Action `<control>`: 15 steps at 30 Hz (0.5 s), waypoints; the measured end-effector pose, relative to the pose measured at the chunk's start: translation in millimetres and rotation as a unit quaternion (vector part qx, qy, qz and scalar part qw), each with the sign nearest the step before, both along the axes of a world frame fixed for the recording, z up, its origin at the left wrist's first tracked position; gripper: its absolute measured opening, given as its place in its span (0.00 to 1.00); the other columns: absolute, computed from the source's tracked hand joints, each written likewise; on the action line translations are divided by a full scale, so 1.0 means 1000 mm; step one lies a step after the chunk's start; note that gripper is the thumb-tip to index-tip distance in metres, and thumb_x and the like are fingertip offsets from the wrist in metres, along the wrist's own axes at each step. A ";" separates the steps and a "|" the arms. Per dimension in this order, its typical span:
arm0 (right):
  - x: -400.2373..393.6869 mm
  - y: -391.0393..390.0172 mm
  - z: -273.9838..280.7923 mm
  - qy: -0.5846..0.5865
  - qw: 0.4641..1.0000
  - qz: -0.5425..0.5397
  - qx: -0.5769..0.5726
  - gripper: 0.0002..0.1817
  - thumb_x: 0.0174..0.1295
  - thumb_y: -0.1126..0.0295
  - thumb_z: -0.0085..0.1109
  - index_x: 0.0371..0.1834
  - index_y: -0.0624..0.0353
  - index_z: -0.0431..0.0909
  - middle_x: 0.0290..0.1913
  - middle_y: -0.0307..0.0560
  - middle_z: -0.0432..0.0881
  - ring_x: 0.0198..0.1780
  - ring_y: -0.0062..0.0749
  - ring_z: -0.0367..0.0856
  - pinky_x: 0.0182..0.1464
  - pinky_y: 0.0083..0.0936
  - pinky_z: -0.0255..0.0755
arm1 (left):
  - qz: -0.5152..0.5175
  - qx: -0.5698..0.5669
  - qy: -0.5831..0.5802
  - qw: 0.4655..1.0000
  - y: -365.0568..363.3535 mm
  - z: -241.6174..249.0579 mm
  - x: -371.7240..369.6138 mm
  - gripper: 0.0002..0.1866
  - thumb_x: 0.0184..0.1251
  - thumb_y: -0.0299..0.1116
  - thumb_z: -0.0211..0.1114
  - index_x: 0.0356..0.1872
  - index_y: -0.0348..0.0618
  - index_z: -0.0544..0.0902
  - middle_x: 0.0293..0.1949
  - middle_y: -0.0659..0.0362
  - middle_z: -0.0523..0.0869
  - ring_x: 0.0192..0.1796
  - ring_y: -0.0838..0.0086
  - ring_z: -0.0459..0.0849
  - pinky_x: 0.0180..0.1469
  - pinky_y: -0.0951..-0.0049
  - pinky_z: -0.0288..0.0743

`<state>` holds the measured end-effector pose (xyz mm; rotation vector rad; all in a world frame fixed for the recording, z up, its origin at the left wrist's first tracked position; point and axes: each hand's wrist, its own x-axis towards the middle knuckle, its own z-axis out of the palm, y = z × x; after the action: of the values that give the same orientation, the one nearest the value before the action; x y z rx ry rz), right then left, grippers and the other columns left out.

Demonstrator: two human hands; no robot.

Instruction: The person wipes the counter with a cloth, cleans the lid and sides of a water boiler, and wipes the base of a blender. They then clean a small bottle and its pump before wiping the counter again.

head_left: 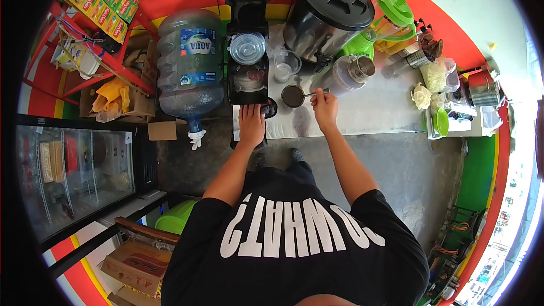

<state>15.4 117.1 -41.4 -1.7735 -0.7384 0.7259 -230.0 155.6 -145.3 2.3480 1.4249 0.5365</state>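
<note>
My left hand lies with fingers stretched flat against the front of a black cup sealing machine, holding nothing. In the middle of that machine sits a clear plastic lid or cup top. My right hand is closed on the end of a thin metal spoon. The spoon reaches to the rim of a round cup of brown contents on the metal counter. Its bowl end is hidden. Behind the cup stand clear plastic cups.
A large water bottle lies left of the machine. Behind the cup are a black-lidded steel dispenser and a clear jar. A green blender stands farther back. Kitchenware and a red pot crowd the right end.
</note>
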 end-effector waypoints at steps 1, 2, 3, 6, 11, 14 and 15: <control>0.002 0.001 0.000 0.000 1.000 -0.001 0.000 0.17 0.81 0.64 0.55 0.42 0.66 0.88 0.27 0.42 0.85 0.27 0.23 0.80 0.32 0.26 0.73 | -0.001 0.000 0.000 1.000 0.001 0.000 0.000 0.28 0.79 0.37 0.60 0.76 0.39 0.69 0.73 0.46 0.73 0.80 0.46 0.65 0.83 0.45 0.52; 0.005 0.001 0.000 0.046 0.999 -0.012 0.013 0.17 0.82 0.64 0.54 0.42 0.65 0.87 0.27 0.41 0.84 0.27 0.21 0.79 0.31 0.24 0.72 | 0.000 -0.002 -0.003 1.000 0.001 0.000 0.000 0.29 0.79 0.37 0.60 0.76 0.40 0.69 0.73 0.47 0.73 0.80 0.47 0.65 0.83 0.45 0.52; 0.005 0.001 0.001 0.092 0.995 -0.023 0.025 0.17 0.82 0.63 0.54 0.42 0.64 0.87 0.27 0.40 0.83 0.27 0.19 0.78 0.29 0.22 0.71 | 0.001 -0.004 -0.006 1.000 0.001 -0.001 0.000 0.29 0.79 0.37 0.60 0.76 0.40 0.69 0.74 0.47 0.73 0.80 0.47 0.65 0.83 0.45 0.52; 0.008 0.002 0.008 0.105 0.994 -0.028 0.029 0.19 0.84 0.61 0.53 0.42 0.64 0.86 0.27 0.37 0.81 0.27 0.17 0.75 0.29 0.17 0.69 | -0.002 0.004 -0.011 1.000 0.002 -0.002 -0.001 0.29 0.79 0.37 0.60 0.76 0.41 0.70 0.74 0.47 0.73 0.80 0.48 0.65 0.83 0.45 0.51; 0.007 0.001 0.022 0.051 0.997 -0.003 0.056 0.18 0.84 0.61 0.53 0.42 0.64 0.86 0.28 0.37 0.82 0.27 0.17 0.75 0.30 0.18 0.69 | 0.003 0.007 -0.023 1.000 0.001 -0.005 -0.001 0.29 0.78 0.37 0.61 0.76 0.40 0.70 0.74 0.46 0.73 0.80 0.48 0.65 0.83 0.46 0.51; 0.006 -0.003 0.031 -0.062 0.993 0.053 0.085 0.17 0.84 0.63 0.54 0.43 0.65 0.86 0.28 0.39 0.83 0.29 0.20 0.77 0.32 0.20 0.71 | 0.004 0.001 -0.029 1.000 0.002 -0.004 -0.002 0.28 0.78 0.37 0.62 0.75 0.40 0.70 0.74 0.46 0.73 0.79 0.47 0.66 0.83 0.46 0.52; 0.004 -0.004 0.038 -0.141 0.981 0.090 0.097 0.16 0.83 0.65 0.54 0.44 0.65 0.87 0.29 0.40 0.83 0.29 0.21 0.78 0.33 0.21 0.72 | 0.002 -0.007 -0.033 0.999 0.002 -0.004 -0.002 0.28 0.78 0.37 0.62 0.75 0.40 0.71 0.73 0.45 0.73 0.79 0.47 0.66 0.83 0.46 0.52</control>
<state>19.3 112.7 -3.8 -1.6622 -1.1336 0.5047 -232.1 157.6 -149.0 2.2954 1.3991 0.5963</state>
